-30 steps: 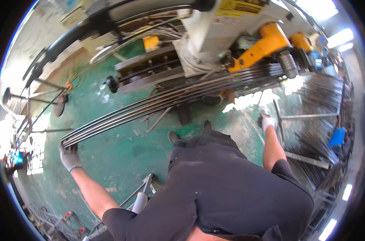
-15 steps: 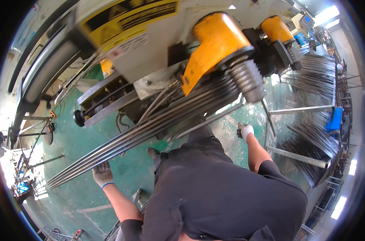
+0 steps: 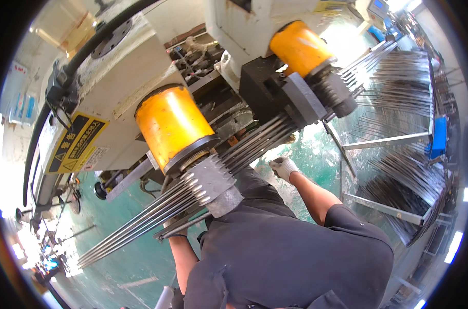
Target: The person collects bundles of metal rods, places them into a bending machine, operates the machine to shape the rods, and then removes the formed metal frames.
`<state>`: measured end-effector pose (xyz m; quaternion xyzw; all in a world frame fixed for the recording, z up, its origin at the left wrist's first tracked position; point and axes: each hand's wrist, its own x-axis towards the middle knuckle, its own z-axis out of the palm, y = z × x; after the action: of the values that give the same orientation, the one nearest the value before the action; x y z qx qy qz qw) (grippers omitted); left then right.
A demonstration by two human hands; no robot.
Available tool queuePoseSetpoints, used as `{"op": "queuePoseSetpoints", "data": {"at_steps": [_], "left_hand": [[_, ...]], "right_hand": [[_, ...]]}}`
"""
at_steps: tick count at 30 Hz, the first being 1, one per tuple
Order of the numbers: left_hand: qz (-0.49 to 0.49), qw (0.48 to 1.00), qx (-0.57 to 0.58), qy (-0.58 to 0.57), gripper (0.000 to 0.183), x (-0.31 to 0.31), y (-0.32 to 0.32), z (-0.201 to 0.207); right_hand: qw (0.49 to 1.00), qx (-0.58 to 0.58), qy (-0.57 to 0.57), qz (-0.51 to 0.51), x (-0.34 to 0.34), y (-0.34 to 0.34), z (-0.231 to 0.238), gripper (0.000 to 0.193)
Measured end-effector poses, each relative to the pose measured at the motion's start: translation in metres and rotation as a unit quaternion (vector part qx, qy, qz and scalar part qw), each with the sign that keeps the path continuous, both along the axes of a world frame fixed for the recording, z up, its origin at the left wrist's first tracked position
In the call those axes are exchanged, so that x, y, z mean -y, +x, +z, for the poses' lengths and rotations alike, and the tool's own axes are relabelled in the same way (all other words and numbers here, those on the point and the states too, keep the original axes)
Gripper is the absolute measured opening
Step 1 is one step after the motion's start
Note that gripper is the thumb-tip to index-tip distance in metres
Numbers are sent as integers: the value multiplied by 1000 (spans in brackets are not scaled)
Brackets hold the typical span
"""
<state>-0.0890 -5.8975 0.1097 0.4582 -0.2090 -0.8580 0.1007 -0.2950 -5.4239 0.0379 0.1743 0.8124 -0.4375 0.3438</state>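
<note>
Rack (image 3: 386, 140) out at 3 o'clock, metal frame, 2 bays visible. Upper bay holds a thick layer of loose steel rods (image 3: 404, 87), lying roughly 9 to 3 o'clock. Lower bay holds a 2nd heap (image 3: 409, 172), messier, mostly slanting 10 to 4 o'clock, some ends overhanging the lower rail (image 3: 383, 208).

Main item: bundle of long thin bars (image 3: 133, 226), at the machine. Long axis 8 to 2 o'clock, near-side tips pointing 8 o'clock, out over the green floor (image 3: 146, 265). They fan slightly, cross at the grey grooved block (image 3: 208, 177) under the near orange cylinder (image 3: 175, 129), then run up toward the far orange cylinder (image 3: 302, 49) at 1 o'clock. Can't tell how they seat in the grooves.

Right hand (image 3: 284, 169), gloved, just off centre toward 4 o'clock, near the bundle on its lower side. Fingers (image 3: 273, 165) look curled; can't tell how tight or whether they're on anything.

Left hand (image 3: 172, 224), gloved, toward 7 to 8 o'clock, mostly hidden by the bundle and a short grey bar (image 3: 187, 224). Can't tell its grip or contact.
</note>
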Motion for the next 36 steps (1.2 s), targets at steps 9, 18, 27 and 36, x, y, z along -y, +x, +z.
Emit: {"op": "queuePoseSetpoints", "data": {"at_steps": [9,18,27,36], "left_hand": [[-36,994,-102,-23,37,23,-12,14],[13,991,-131,-23,49,49,41,47],[121,956,-194,-182,59,103,93,138],[208,929,-188,-240,61,74,66,210]], "right_hand": [[850,-197,-433,-226,90,17,200,62],[586,-143,-664,-442,182,-43,272,22],[574,-149,-690,-416,183,-45,266,15],[583,-145,-666,-442,179,-42,276,13]]}}
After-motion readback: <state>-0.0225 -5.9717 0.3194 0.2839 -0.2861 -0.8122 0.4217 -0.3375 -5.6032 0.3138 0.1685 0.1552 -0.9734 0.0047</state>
